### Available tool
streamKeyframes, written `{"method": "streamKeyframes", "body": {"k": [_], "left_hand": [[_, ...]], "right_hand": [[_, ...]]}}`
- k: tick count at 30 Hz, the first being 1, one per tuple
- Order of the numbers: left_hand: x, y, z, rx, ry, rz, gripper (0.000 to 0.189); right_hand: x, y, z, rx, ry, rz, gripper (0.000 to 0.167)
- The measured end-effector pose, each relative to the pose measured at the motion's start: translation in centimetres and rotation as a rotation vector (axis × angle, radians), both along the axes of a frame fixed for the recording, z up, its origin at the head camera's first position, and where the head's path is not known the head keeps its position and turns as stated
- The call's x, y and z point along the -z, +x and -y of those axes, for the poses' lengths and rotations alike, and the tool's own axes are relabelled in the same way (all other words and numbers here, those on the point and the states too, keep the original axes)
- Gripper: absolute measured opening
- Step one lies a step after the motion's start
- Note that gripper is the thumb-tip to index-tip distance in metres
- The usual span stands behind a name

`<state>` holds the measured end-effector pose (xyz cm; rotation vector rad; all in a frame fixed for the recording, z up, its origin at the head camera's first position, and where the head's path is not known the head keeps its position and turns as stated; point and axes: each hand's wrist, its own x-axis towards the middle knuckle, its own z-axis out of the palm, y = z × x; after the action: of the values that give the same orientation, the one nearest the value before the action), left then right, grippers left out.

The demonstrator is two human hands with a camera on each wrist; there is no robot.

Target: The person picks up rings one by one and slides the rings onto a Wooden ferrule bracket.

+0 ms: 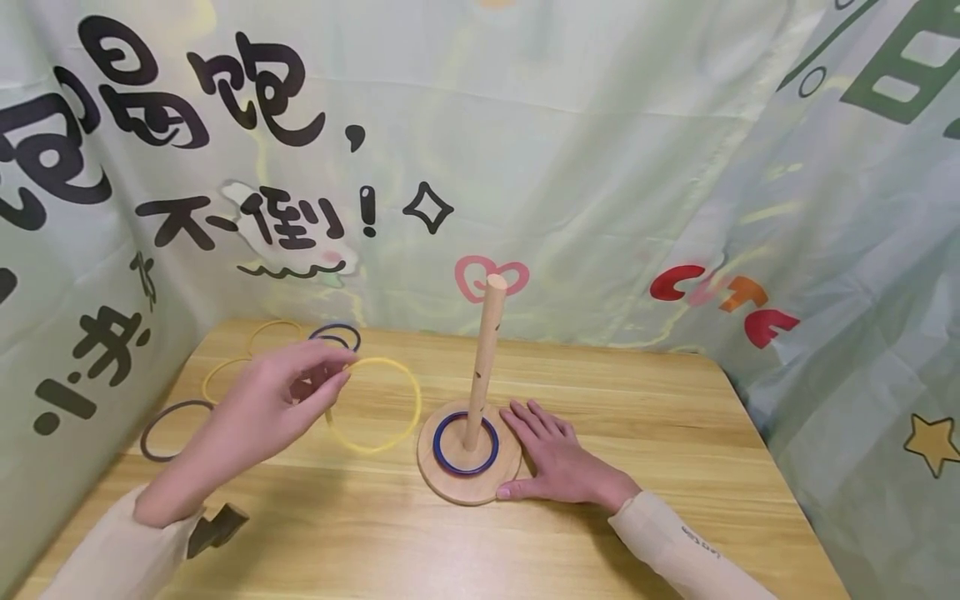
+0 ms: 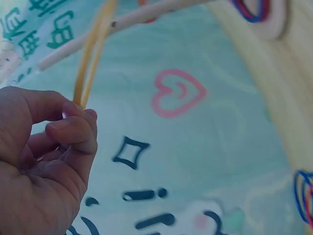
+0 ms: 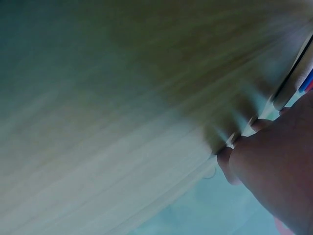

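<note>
My left hand pinches a thin yellow ring between thumb and fingers, holding it up over the table to the left of a wooden peg. In the left wrist view the yellow ring appears nearly edge-on, its upper part overlapping the peg. The peg stands upright on a round wooden base. Around its foot lies a dark blue ring, flat on the base. My right hand rests at the base's right edge with fingers spread and thumb toward the front.
On the left of the wooden table lie a yellow ring at the back, another yellow ring and a dark ring. Blue rings overlap behind my left hand. A printed curtain hangs behind the table and along its sides.
</note>
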<state>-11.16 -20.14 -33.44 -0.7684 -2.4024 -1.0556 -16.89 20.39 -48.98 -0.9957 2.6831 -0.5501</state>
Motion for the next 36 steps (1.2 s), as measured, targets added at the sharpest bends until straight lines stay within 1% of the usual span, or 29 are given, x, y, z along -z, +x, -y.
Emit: {"method": "streamKeyframes", "body": {"k": [4, 9, 11, 16, 20, 23, 26, 31, 36], "left_hand": [[-2.1, -0.6, -1.5, 0.043, 0.095, 0.014, 0.028], [-4.3, -1.3, -3.5, 0.101, 0.197, 0.085, 0.025], [-5.1, -1.6, -4.3, 0.122, 0.232, 0.104, 0.025], [-6.7, -2.7, -6.4, 0.154, 0.327, 0.125, 0.024], [-7.7, -3.7, -7.7, 0.178, 0.413, 0.162, 0.024], [-7.8, -4.6, -8.4, 0.198, 0.456, 0.192, 0.024], [-7.5, -5.4, -8.9, 0.215, 0.475, 0.225, 0.024], [-6.5, -6.2, -9.1, 0.202, 0.465, 0.283, 0.023], [-5.0, -7.0, -9.1, 0.181, 0.432, 0.328, 0.022]], "right_hand": [[0.1, -0.1, -0.1, 0.002, 0.0, -0.006, 0.116], [0.1, -0.2, -0.2, 0.0, -0.003, -0.003, 0.115], [0.1, -0.1, -0.2, 0.001, -0.002, 0.002, 0.115], [0.0, 0.0, -0.2, 0.0, -0.001, 0.0, 0.115], [0.1, 0.0, -0.2, 0.0, -0.006, -0.01, 0.115], [0.2, 0.0, -0.2, -0.002, -0.011, -0.016, 0.115], [0.2, -0.1, -0.2, -0.004, -0.015, -0.023, 0.115], [0.2, -0.1, -0.1, -0.006, -0.012, -0.026, 0.115], [0.0, 0.0, 0.0, -0.013, -0.007, -0.033, 0.116]]}}
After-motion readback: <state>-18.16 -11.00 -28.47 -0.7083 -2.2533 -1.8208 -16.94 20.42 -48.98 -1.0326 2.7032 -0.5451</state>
